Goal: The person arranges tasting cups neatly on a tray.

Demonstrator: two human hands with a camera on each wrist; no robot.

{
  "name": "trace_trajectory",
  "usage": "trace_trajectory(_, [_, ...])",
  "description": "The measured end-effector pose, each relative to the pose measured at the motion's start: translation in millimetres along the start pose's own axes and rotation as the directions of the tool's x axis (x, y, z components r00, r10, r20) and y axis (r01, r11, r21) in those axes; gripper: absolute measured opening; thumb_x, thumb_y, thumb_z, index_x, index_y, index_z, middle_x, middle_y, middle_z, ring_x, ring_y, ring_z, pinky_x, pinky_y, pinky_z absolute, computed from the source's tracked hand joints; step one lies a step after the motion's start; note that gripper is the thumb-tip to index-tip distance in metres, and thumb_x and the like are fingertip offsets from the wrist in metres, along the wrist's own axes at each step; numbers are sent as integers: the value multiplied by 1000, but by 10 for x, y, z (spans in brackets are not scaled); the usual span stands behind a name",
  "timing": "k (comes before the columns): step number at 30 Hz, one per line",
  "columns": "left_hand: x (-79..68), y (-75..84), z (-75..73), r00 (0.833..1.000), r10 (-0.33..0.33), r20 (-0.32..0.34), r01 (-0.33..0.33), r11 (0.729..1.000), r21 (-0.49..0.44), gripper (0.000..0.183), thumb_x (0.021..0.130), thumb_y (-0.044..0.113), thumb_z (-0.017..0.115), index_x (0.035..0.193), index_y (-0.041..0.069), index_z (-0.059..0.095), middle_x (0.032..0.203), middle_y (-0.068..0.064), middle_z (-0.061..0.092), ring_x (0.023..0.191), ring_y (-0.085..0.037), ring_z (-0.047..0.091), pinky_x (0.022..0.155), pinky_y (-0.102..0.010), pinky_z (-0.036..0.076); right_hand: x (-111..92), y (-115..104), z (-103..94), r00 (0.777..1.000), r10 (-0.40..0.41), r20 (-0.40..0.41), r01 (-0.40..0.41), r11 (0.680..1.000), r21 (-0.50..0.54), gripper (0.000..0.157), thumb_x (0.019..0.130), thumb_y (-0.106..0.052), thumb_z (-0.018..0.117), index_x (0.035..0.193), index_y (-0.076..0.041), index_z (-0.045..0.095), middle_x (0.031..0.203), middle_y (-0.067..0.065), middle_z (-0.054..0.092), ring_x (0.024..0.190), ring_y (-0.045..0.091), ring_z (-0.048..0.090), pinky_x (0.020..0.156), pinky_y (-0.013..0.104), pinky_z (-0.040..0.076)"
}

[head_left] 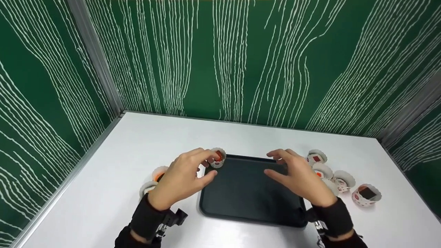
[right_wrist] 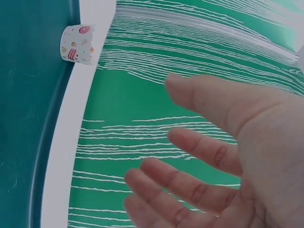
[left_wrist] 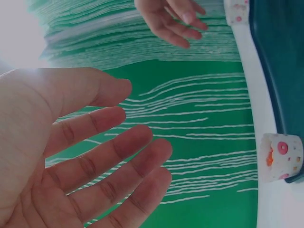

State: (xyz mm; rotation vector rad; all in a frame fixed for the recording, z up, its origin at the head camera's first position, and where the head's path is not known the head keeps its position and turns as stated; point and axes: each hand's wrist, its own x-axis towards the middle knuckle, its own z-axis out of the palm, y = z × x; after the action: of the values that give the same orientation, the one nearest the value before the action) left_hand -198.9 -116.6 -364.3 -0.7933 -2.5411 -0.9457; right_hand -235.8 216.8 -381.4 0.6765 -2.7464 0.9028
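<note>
Left hand [head_left: 186, 172] hangs over the near-left side of a dark tray [head_left: 253, 193], fingers loosely spread, thumb apart, nothing held. Right hand [head_left: 299, 174] mirrors it above the tray's right side, likewise relaxed and empty.

Paper cup [head_left: 217, 164] with a red-orange filling sits just beyond the left fingertips, at the tray's far-left corner. Fingers cover part of it in the head view; the left wrist view shows a gap between hand and cup. Exact filling: hard to make out.

Behind the left wrist, two more cups: an orange-and-dark one [head_left: 157, 173] and a pale one [head_left: 146, 187], both partly hidden by that hand. Outward of the right hand, a loose cluster of cups [head_left: 342, 181], one largely masked by the hand; farther out, a separate cup with a dark square [head_left: 366, 199]. Left wrist view cuts off one cup at its top edge, contents unseen.
</note>
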Motion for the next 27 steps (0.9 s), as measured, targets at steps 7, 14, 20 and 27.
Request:
trace_trajectory(7, [-46,-46,-15,1000,-16,-4,16,999,39,30,93,15,82,122,13,74,107,-1,75,95,-20,72,80,-33,58,-182,-29,-64,1000,10,4,-10,999,-39,37,97,-29,82,130,-16,72,115,1,71,109,21,72,96,47,59])
trace_trajectory(14, [-120,-146,-74,999,-38,-10,39,993,108,34,91,12,84,123,14,74,110,-2,75,99,-20,71,82,-36,60,-346,-30,-139,999,20,34,-19,999,-41,34,97,-33,81,128,-19,73,117,-6,72,109,20,71,93,43,59])
trace_trajectory(20, [-182,-265,-220,998,-68,-5,68,978,196,37,89,13,86,124,12,73,111,-4,74,100,-22,72,81,-42,62,-428,-5,-225,1000,0,10,1,998,-68,26,95,-32,84,118,-23,76,113,-11,74,106,19,73,86,35,58])
trace_trajectory(27, [-248,-435,-383,988,-145,54,130,967,217,39,88,15,87,124,11,73,109,-6,73,95,-24,70,78,-42,60,-502,-23,-383,999,30,38,-27,997,-70,27,96,-35,83,119,-25,75,117,-11,75,107,20,73,84,31,58])
